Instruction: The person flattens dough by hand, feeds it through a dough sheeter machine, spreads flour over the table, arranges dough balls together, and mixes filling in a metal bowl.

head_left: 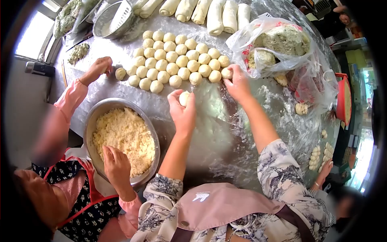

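My left hand is closed around a pale dough ball, held just in front of the rows of balls. To its right, the fingers of my right hand pinch another dough ball at the right end of the group; whether that ball is off the table I cannot tell. Several round dough balls sit close together in rows on the floured metal table.
Left of me stands a metal bowl of crumbly yellow filling, with a co-worker's hand over it. That person's other hand is near a single ball. Dough rolls lie at the back. Plastic bags of dough are back right.
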`<move>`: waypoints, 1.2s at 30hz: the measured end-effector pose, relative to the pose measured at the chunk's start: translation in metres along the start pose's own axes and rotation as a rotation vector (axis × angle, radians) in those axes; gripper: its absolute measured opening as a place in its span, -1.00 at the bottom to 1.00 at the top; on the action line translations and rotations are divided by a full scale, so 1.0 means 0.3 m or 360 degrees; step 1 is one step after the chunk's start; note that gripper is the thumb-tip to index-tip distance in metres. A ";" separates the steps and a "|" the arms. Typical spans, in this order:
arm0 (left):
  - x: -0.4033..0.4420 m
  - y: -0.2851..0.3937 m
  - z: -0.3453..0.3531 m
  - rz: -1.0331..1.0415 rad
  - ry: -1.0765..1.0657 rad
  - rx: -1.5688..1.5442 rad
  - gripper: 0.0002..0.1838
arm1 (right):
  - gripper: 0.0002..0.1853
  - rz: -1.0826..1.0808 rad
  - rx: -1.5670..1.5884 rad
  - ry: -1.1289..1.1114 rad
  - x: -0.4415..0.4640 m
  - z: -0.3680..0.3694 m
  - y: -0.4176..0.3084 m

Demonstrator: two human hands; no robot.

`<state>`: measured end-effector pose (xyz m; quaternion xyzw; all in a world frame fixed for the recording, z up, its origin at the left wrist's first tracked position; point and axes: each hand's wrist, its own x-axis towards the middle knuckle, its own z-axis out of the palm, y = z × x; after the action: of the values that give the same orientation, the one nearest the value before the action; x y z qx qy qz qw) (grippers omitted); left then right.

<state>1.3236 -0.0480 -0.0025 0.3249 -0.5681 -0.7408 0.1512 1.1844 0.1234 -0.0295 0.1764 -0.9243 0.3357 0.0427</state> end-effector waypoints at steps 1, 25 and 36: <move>-0.008 0.027 -0.002 -0.0361 -0.0095 -0.0434 -0.71 | -0.56 0.0069 0.0036 0.0005 -0.009 -0.021 -0.031; 0.065 -0.097 0.056 0.0907 0.0144 0.1273 -0.23 | -0.18 0.0085 -0.0012 -0.0184 -0.012 -0.027 -0.036; 0.136 -0.023 0.076 0.0703 0.0346 0.1581 0.14 | 0.35 -0.0334 -0.0515 -0.0725 0.196 -0.117 -0.107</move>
<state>1.2793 -0.0531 -0.0184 0.3048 -0.8850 -0.2965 0.1893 1.1396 0.1055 0.0286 0.3326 -0.9284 0.1295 -0.1037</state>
